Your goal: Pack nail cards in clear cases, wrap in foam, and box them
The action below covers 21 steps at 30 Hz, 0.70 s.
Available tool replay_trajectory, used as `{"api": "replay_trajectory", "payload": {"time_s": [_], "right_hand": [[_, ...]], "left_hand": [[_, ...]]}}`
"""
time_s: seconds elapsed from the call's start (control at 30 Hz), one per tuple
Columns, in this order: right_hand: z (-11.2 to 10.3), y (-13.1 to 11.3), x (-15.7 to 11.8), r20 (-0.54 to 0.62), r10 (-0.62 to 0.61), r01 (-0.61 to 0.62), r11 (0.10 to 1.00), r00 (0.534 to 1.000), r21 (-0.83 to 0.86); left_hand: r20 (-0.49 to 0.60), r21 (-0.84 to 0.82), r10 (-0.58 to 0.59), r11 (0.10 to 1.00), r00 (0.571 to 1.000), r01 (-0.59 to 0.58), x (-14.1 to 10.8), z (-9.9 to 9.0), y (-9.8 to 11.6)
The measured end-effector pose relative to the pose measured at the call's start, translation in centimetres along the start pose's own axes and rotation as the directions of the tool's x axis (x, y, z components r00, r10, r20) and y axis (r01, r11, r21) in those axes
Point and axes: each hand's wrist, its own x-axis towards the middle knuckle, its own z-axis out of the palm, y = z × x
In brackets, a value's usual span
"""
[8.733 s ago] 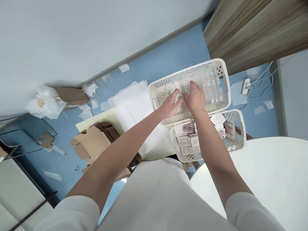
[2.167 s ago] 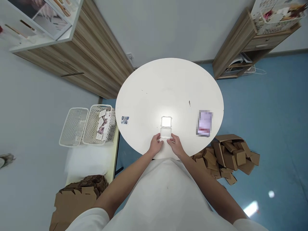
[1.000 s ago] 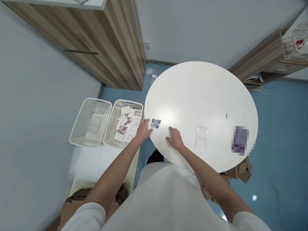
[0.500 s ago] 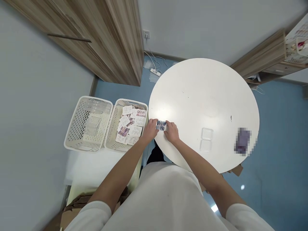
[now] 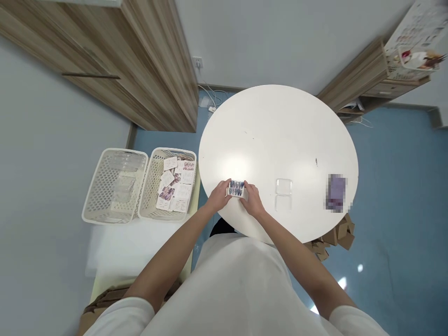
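A small card of press-on nails (image 5: 236,188), with two rows of dark blue and silvery nails, is held above the near edge of the round white table (image 5: 280,116). My left hand (image 5: 219,195) pinches its left edge between thumb and fingers. On the opposite edge, my right hand (image 5: 252,199) grips it the same way. To the right of my right hand, an open clear plastic box (image 5: 283,187) lies on the table, its two halves side by side.
At left stand a white basket (image 5: 143,205) of nail cards and another basket (image 5: 87,196) with clear boxes. A blurred purple item (image 5: 336,192) lies at the table's right. Cardboard pieces (image 5: 341,232) sit below the table's right edge. A wooden cabinet (image 5: 157,70) stands behind the baskets.
My view has shifted, so the table and baskets appear further left. Both hands keep hold of the nail card, which now faces me more fully and looks tilted up.
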Motion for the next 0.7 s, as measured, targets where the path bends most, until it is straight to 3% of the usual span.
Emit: {"api": "replay_trajectory", "payload": {"time_s": [0.4,0.53,0.7], "right_hand": [[-8.6,10.5,-7.3,-0.046,-0.057,0.058,0.998,0.997,0.014],[-10.5,14.0,-7.8,-0.035,-0.073,0.071,0.996,0.997,-0.051],[-11.3,16.3,-6.9,0.018,-0.117,0.119,0.988,0.993,-0.1]], "left_hand": [[0.112,0.017,0.062,0.998,0.992,-0.065,0.4,9.3,9.4],[0.106,0.105,0.075,0.991,0.992,-0.086,1.3,12.0,11.5],[0.074,0.237,0.034,0.97,0.997,-0.05,2.4,13.8,12.3]]}}
